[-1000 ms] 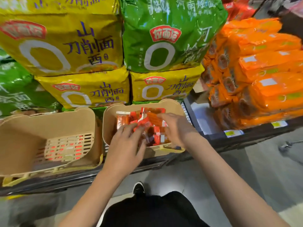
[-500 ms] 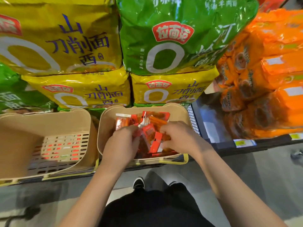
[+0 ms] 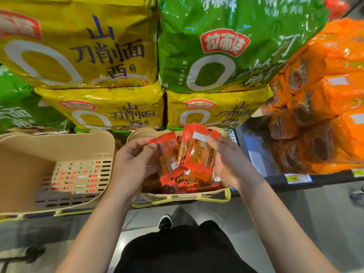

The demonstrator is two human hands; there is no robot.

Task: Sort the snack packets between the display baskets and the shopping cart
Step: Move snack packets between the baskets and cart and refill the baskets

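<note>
Two beige display baskets sit on the shelf edge. The right basket (image 3: 220, 194) holds several red and orange snack packets (image 3: 189, 182). My left hand (image 3: 134, 164) pinches a red snack packet (image 3: 167, 152) above this basket. My right hand (image 3: 228, 162) grips a small bunch of red snack packets (image 3: 197, 150), lifted upright over the same basket. The left basket (image 3: 59, 146) shows only its slotted wall, with nothing visible inside. No shopping cart is in view.
Large yellow noodle bags (image 3: 94, 56) and green noodle bags (image 3: 226, 42) are stacked right behind the baskets. Orange packs (image 3: 325, 107) fill the shelf at the right. A black shelf rail (image 3: 315, 179) carries price tags. My shoe (image 3: 165, 223) stands on the grey floor below.
Both hands have risen out of the right basket, each lifting red packets that were lying in the pile a moment before. The view has moved closer to the shelf.
</note>
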